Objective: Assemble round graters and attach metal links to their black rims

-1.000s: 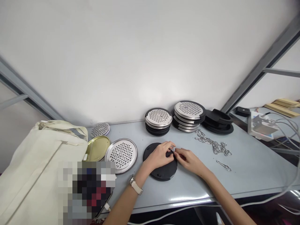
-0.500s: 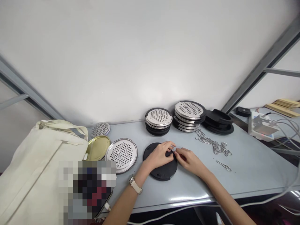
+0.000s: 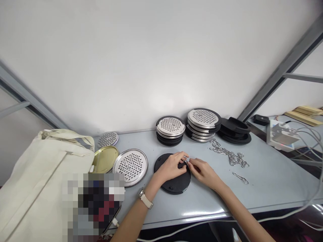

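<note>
The right hand (image 3: 204,172) is tightly pinching a small metal piece (image 3: 185,162) at the rim of the black round holder (image 3: 175,185), toward the desk's (image 3: 209,200) front edge; the half-curled left hand (image 3: 172,167) is resting across the holder, apparently steadying it, its grip unclear.

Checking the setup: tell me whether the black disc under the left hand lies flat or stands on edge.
Flat: the black disc shows its broad round face upward on the table, beneath the left hand.
</note>
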A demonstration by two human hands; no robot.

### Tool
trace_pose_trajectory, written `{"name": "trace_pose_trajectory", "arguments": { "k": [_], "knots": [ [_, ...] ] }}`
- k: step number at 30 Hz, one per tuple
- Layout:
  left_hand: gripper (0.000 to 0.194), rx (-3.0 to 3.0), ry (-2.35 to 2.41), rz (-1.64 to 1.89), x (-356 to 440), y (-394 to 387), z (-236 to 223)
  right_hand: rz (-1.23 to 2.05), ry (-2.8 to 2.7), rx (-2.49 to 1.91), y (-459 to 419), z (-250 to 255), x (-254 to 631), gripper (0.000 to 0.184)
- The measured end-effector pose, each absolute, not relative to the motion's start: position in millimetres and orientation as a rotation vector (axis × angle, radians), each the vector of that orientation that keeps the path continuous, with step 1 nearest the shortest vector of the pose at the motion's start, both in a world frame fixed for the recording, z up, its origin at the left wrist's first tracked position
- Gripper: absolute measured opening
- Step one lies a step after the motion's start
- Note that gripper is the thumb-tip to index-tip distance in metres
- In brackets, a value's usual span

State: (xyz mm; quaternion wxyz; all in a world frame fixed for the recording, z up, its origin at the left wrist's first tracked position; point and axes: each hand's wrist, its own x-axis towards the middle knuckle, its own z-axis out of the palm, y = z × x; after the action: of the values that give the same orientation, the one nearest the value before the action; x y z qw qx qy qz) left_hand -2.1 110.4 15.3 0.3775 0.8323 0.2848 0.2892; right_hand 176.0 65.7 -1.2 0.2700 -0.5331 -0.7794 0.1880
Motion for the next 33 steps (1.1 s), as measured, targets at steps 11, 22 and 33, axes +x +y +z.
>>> {"name": "trace_pose_trajectory", "arguments": {
  "k": [11,22,33],
  "knots": [
    [0.033,2.18,0.759,0.71,-1.9,109.3,13.1,0.599,-2.127,-1.429,67.8,-4.2,179.1,0.028],
    [0.036,2.138,0.7,0.755,-1.0,110.3,13.7,0.584,-2.175,-1.429,68.4,-5.1,179.6,0.031],
    [0.035,2.121,0.685,0.756,-2.1,110.6,14.8,0.581,-2.167,-1.464,67.3,-5.7,177.1,0.026]
  ]
}}
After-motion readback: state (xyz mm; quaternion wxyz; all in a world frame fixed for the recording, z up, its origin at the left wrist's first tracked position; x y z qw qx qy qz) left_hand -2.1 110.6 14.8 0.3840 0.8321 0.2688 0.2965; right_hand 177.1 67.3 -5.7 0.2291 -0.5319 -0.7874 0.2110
